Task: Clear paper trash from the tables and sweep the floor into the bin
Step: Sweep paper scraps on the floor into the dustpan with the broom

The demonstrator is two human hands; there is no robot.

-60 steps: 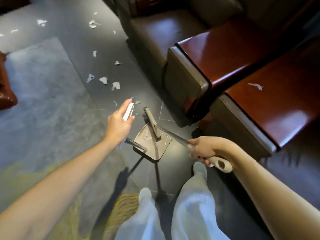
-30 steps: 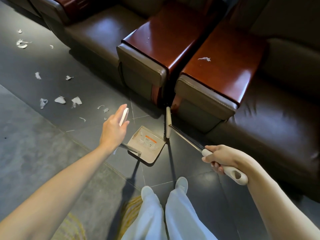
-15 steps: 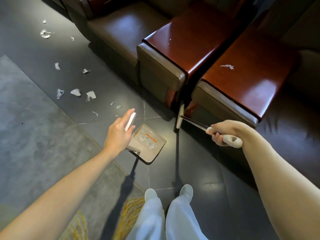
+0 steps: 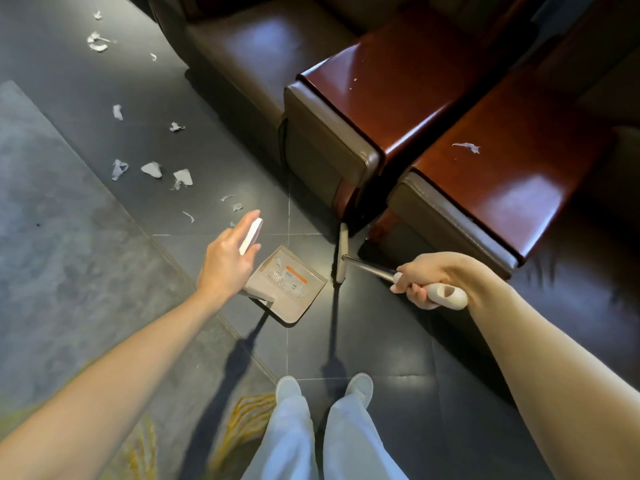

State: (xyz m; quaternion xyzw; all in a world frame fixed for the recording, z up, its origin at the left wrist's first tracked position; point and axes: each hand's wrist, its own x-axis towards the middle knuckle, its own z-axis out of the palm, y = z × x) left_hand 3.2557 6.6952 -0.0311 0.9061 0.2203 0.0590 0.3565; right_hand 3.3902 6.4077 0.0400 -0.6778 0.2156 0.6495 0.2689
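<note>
My left hand [image 4: 227, 261] holds the white top of a long dustpan handle; the beige dustpan [image 4: 289, 284] stands on the dark tile floor below it, its mouth toward the broom. My right hand [image 4: 424, 277] grips the broom handle [image 4: 445, 296]. The broom head [image 4: 342, 252] stands on the floor at the gap between two red-brown armrest tables, just right of the pan. Several white paper scraps [image 4: 152, 169] lie on the floor to the upper left. One torn scrap [image 4: 467, 147] lies on the right table [image 4: 519, 161]; tiny bits dot the left table [image 4: 377, 84].
Dark leather seats [image 4: 249, 53] flank the tables at the top and right. A grey carpet [image 4: 59, 209] with a yellow pattern covers the floor on the left. My feet [image 4: 325, 386] stand on the tiles just behind the dustpan.
The broom head has left the dustpan and swung right to the foot of the two tables. My view has turned toward the tables. My left hand has kept the pan in place.
</note>
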